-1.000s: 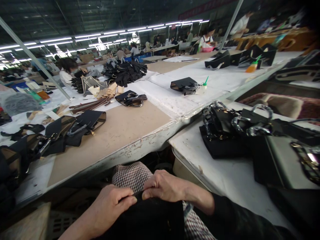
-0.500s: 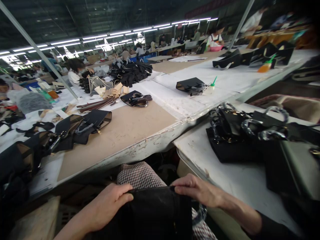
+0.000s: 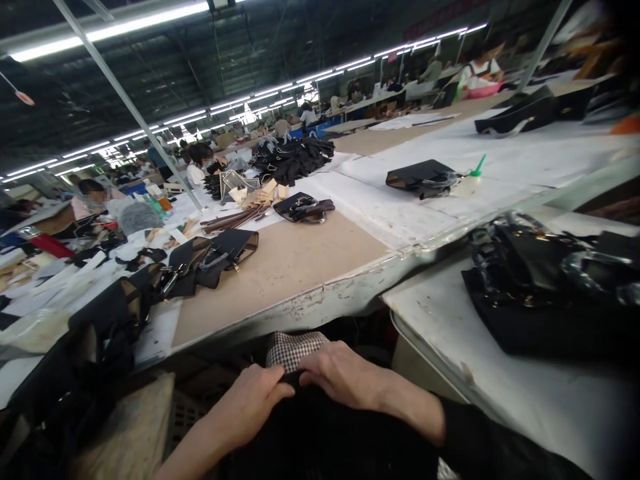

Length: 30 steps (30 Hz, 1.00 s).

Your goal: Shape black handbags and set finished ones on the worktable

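Left hand (image 3: 257,400) pinching, thumb against fingers, nearly closed on the top edge of the black piece (image 3: 325,427). Right hand (image 3: 345,373) same: fingers bent over that edge, thumb underneath, the two grips just beside each other. Black piece is at the person's lap, below the hands, in front of the checked cloth (image 3: 295,350); it's off the table (image 3: 280,260). Lower part merges with the dark clothing, so its full outline can't be told.

Progress: looks mid-handling, edge work under way, piece not yet set down. How much of the edge is done or left: can't tell, hands cover it.

Around it: on the table, a bag with a wrapped handle (image 3: 225,257), a small bag (image 3: 300,208) and a flat-lying bag (image 3: 420,175) next to a green-tipped bottle (image 3: 473,185); all look shaped, handles fitted. Further bags (image 3: 105,307) line the left edge. More with wrapped handles sit heaped (image 3: 530,327) on the right-hand table (image 3: 480,393). Whether those are finished or waiting isn't clear. Far back, a pile of black parts (image 3: 295,160), apparently unassembled.
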Available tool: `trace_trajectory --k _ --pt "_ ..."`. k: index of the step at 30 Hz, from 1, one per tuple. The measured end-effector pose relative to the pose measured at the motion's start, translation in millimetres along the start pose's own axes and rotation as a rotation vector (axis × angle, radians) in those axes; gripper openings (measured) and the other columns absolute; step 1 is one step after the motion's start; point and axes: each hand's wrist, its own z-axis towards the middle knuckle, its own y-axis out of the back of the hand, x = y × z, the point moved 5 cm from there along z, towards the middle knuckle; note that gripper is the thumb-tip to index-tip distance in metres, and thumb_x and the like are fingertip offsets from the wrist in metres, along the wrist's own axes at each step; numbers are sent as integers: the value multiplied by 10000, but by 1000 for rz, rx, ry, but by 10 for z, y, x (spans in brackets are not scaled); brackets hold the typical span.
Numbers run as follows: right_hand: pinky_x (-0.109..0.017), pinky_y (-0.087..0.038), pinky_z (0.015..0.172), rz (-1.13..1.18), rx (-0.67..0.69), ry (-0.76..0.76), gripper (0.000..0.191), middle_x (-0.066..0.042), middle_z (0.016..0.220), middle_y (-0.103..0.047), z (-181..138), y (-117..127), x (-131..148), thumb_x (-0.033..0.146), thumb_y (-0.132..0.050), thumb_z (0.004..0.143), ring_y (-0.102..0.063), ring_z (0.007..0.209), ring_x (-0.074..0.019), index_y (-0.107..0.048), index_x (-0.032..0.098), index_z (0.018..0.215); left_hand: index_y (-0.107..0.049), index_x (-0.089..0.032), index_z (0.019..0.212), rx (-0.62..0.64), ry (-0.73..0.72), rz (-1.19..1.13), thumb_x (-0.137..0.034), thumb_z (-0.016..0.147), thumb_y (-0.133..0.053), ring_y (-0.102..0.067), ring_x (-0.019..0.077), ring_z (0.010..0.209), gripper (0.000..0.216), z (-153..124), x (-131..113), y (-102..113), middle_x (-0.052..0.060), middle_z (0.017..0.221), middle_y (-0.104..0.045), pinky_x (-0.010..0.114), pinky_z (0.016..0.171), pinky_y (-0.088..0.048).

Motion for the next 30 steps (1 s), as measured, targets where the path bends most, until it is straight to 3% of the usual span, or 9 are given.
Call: trace_trajectory --k 3,8,12,16,19,25,30 --pt "-303 -432 734 -46 1 21 215 -69 852 -739 -17 -42 -96 296 -537 1006 -673 844 -234 -711 184 949 -663 -190 841 -24 84 15 -355 1012 -455 -647 232 815 316 -142 108 -13 59 852 -716 299 677 -338" --pt "-288 -423 716 -34 28 8 192 -40 824 -719 -80 0 -349 272 -559 998 -652 795 -210 -721 192 933 -596 -188 760 38 160 -198 -385 1009 -391 -597 189 728 378 -344 195 -153 31 801 -690 262 616 -338" --pt "-252 -404 650 64 103 86 232 -1 754 -688 -18 68 -379 286 -559 1000 -606 684 -160 -726 193 867 -539 -191 715 26 218 -96 -447 999 -336 -518 184 651 433 -430 329 -289 37 707 -603 264 573 -302" --pt "-253 -445 713 173 226 204 220 -22 941 -750 123 167 -182 341 -590 986 -658 807 -180 -734 228 1107 -514 -200 671 -29 217 -63 -439 983 -386 -463 164 586 413 -489 324 -271 6 621 -495 266 560 -268" --pt "-254 -466 784 228 286 301 373 -29 1104 -754 279 150 -13 484 -645 936 -677 955 -207 -695 275 1242 -531 -198 670 -39 174 -136 -403 963 -457 -439 147 576 366 -506 215 -201 -15 610 -460 261 557 -254" --pt "-215 -435 666 181 301 345 231 4 889 -775 489 -95 -9 422 -677 929 -668 766 -153 -782 266 1063 -517 -173 638 -92 96 -340 -337 924 -560 -401 107 590 333 -469 119 -160 -60 605 -417 248 576 -241" --pt "-209 -383 586 181 233 355 164 25 688 -699 389 -134 -65 366 -715 901 -584 629 -123 -799 227 922 -631 -149 711 -23 92 -607 -356 893 -609 -351 109 616 276 -413 175 -280 -56 645 -422 231 568 -263"
